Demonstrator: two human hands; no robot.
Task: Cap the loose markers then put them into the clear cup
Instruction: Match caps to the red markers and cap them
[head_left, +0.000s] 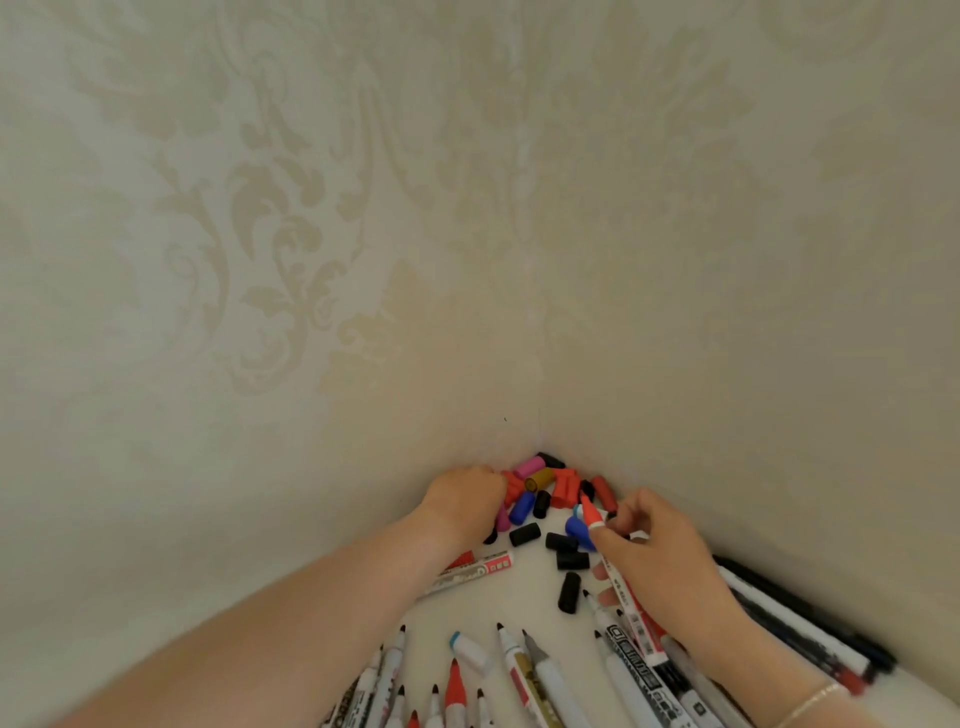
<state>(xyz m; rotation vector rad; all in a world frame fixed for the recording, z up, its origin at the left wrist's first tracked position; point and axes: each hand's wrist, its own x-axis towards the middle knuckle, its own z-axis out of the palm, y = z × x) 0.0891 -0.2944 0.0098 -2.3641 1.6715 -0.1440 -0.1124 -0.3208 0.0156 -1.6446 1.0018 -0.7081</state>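
Note:
My right hand (660, 561) grips an uncapped red-tipped marker (592, 514), tip pointing up toward the corner. My left hand (465, 501) reaches into a pile of loose caps (540, 488) in the corner, red, black, blue, pink and gold; its fingers are curled among them and whether it holds one is hidden. Several black caps (570, 561) lie between my hands. Many uncapped markers (519, 670) lie fanned out in front of me. No clear cup is in view.
Two patterned beige walls meet at the corner (537, 415) right behind the caps. More markers, some black-capped (810, 639), lie along the right wall. A labelled marker (467, 571) lies under my left forearm. The surface (519, 603) is white.

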